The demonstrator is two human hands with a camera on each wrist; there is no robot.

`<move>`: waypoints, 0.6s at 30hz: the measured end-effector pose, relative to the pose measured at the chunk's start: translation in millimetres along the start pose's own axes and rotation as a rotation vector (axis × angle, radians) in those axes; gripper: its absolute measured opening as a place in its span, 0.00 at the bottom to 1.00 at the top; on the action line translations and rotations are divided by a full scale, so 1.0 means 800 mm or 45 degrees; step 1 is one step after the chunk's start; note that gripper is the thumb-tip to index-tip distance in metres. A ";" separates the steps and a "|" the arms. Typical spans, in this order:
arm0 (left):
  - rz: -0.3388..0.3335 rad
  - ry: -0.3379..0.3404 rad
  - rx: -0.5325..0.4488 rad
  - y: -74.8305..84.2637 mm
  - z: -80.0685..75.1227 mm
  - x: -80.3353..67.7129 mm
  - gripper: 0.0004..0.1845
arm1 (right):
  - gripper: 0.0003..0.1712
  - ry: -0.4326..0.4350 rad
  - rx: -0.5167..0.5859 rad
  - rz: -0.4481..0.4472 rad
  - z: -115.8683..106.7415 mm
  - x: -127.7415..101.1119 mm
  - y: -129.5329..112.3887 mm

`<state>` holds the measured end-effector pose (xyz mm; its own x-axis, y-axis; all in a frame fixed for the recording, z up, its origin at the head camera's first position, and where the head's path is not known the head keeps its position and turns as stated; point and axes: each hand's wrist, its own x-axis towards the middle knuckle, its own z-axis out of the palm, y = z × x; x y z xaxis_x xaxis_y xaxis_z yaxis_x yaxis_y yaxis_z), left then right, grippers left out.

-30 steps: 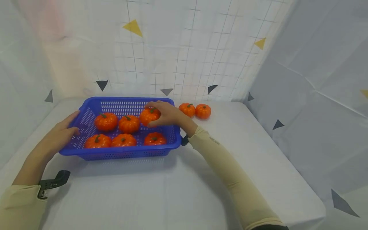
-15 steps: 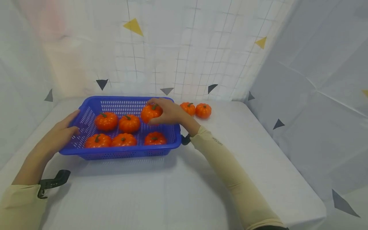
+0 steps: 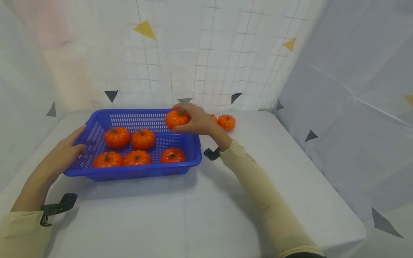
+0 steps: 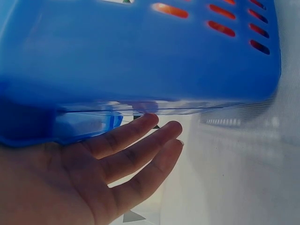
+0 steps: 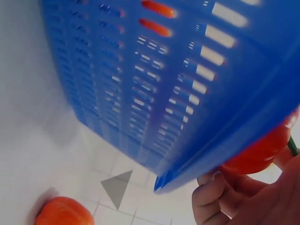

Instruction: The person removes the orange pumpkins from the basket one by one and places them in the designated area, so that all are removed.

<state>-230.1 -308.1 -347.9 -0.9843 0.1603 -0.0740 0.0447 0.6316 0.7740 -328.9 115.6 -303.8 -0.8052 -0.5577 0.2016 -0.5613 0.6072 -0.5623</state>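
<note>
Right now, right hand (image 3: pixel 196 122) curled round one small orange pumpkin (image 3: pixel 176 118), lifted above the far right corner of the blue basket (image 3: pixel 193 154). Left hand (image 3: pixel 62 156) laid flat, fingers straight, against the basket's left wall, gripping nothing.

Five more pumpkins (image 3: pixel 142 139) resting inside, in two rows. Two loose pumpkins (image 3: pixel 226 122) on the table (image 3: pixel 193 211) just right of the basket's far corner, one mostly hidden behind the right hand.

Risks, judged from this:
- Held pumpkin smooth and round; grip only at the fingertips as far as seen, so likely to slip and drop onto the rim, then bounce out.
- Passing low over the far right rim could clip it and jolt the basket; only an open palm to steady it.
- Set down carelessly, could roll on the table or knock the two loose ones toward the far edge.
</note>
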 end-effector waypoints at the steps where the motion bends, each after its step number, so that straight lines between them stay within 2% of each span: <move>1: -0.003 -0.001 0.001 0.000 0.000 0.000 0.40 | 0.42 0.010 0.004 0.013 -0.002 -0.002 0.002; 10: -0.001 -0.002 -0.023 -0.004 0.001 0.002 0.41 | 0.42 0.149 0.029 0.127 -0.015 -0.024 0.012; 18: 0.018 0.002 -0.024 -0.003 0.002 -0.001 0.40 | 0.41 0.212 0.027 0.192 -0.034 -0.038 0.013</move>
<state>-229.4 -308.5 -350.8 -0.9838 0.1681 -0.0623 0.0553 0.6151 0.7865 -315.4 153.9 -294.1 -0.9010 -0.3595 0.2428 -0.4298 0.6637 -0.6121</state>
